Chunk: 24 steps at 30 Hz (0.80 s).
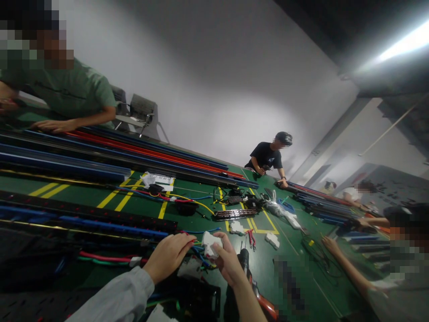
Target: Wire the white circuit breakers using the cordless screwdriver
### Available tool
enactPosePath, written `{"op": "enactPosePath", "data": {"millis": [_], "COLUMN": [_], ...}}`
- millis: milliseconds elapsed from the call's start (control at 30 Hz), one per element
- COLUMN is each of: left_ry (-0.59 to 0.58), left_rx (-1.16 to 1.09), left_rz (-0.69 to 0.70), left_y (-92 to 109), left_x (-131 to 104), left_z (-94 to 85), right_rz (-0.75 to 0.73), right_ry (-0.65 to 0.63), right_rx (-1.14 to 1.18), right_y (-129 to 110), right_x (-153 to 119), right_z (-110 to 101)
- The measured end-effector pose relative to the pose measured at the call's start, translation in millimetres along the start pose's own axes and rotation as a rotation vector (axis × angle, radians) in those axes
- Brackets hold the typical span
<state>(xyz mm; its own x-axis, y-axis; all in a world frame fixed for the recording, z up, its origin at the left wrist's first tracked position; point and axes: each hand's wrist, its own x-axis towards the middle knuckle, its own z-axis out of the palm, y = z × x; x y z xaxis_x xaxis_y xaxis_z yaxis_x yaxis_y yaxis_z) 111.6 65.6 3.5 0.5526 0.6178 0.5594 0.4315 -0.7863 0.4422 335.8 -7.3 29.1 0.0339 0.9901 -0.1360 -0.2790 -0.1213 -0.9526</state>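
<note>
Head view, from where I'm standing: wearer is working at the green table point(290, 250), both hands meeting over the near side. Left hand point(169, 257) is pinching thin wire ends point(193, 241), red at the fingertips; can't tell how many strands. Right hand point(231, 264) is grasping the white block point(211, 245), thumb on the near face, fingers curling behind. Block is sitting just off the left fingertips, clear of the tabletop. Likely reason: one hand is steadying the body, the other is keeping floppy wires in line with it. Whether wire and block are touching, can't tell.

Two more white blocks point(237, 228) point(272, 240) are lying beyond the right hand, with red leads point(251, 239) between them, probably parked there for easy reach. Black-and-orange tool point(264, 306) is lying beside the right forearm, bit pointing away, so its handle end is facing the wearer. Thick red and green cables point(107, 258) are running in from the left, below the left hand's level; their length is probably why they're lying along the rails point(83, 219). Clear plastic bag point(279, 211) is slumping farther off.

Co-worker in green point(77, 89) is leaning over the far rails; another in black point(266, 154) is working at the far end.
</note>
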Motion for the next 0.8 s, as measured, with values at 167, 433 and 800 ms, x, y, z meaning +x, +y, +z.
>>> {"op": "enactPosePath", "data": {"millis": [167,433,800], "left_ry": [-0.014,-0.1,-0.082], "left_rx": [0.023,0.043,0.051], "left_rz": [0.023,0.007,0.033], "left_y": [-1,-4,-1], "left_x": [-1,-2,0], "left_z": [0.4,0.4,-2.0], "right_rz": [-0.005,-0.026,-0.112], "right_ry": [-0.086,-0.132,-0.054], "right_rx": [0.048,0.131,-0.188], "right_y": [0,8,24], "right_x": [-3,0,15], "right_z": [4,6,-1]}}
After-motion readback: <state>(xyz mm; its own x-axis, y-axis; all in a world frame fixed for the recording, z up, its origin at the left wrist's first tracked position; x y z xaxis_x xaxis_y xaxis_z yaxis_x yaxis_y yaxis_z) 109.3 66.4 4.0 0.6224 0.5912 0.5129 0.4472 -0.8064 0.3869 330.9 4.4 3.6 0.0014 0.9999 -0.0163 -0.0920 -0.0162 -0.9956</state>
